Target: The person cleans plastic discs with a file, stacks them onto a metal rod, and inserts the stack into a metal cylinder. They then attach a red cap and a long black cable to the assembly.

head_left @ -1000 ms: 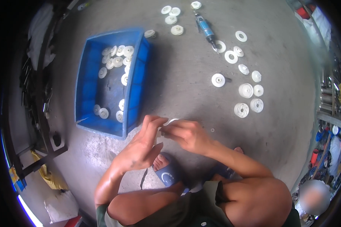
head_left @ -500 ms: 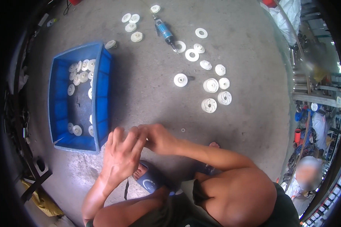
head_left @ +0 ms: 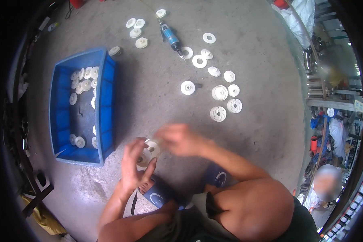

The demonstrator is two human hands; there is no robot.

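Over the floor in front of my knees, my left hand (head_left: 134, 164) grips a white round plastic part (head_left: 153, 146) between thumb and fingers. The part looks ring-like and is tilted. What lies inside the left palm shows only partly. Just to its right is my right hand (head_left: 179, 139), its fingers smeared by motion, close to the part's edge. Whether the right hand holds anything small cannot be made out. Vaned white impeller pieces (head_left: 218, 113) lie on the floor beyond, to the right.
At the left stands a blue plastic crate (head_left: 107, 107) with several white round parts in it. A blue air tool (head_left: 171, 38) with a black nose lies farther off, among white flat rings (head_left: 199, 61) and hubbed discs (head_left: 141, 42). A person (head_left: 326, 193) is at the far right.
My right hand has come away from the left and moved right. My left hand has turned, so the white round part now shows. The small ring on the floor is out of sight.
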